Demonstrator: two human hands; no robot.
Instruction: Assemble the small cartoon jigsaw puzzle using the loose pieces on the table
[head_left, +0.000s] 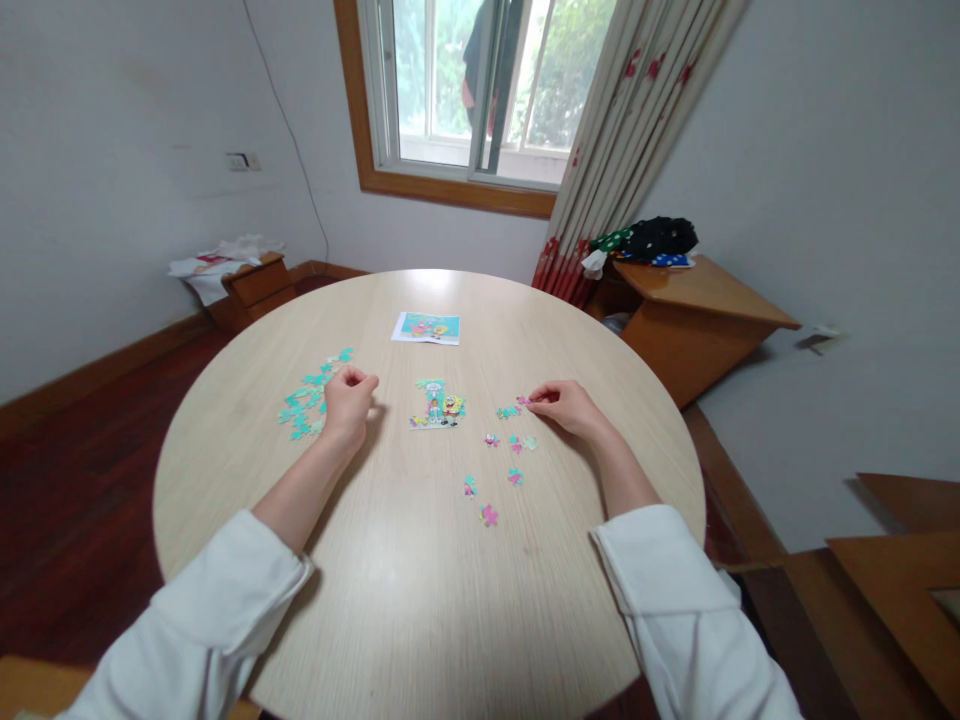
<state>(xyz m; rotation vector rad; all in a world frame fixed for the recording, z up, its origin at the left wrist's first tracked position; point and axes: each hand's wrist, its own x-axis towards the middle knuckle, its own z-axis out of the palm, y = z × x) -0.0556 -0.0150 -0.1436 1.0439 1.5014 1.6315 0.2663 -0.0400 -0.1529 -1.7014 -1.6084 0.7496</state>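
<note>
On the round table, a partly joined jigsaw puzzle [435,408] with cartoon figures lies between my two hands. My right hand [568,408] is closed in a pinch on a pink puzzle piece [523,401] at the right, close to the tabletop. Loose pink and teal pieces, such as a pink one [489,515] and a pink-and-teal one [515,477], are scattered nearby. My left hand [349,402] is closed above the table, beside a spread of teal pieces [301,405]. Its fingertips are curled in, hiding whatever may be between them.
A printed picture card [427,328] lies farther back on the pale wooden table [420,620]. Beyond the table stand a wooden cabinet [690,300] with dark cloth [660,240] on top and a small wooden stand [259,290]. A curtain [622,130] hangs beside the window.
</note>
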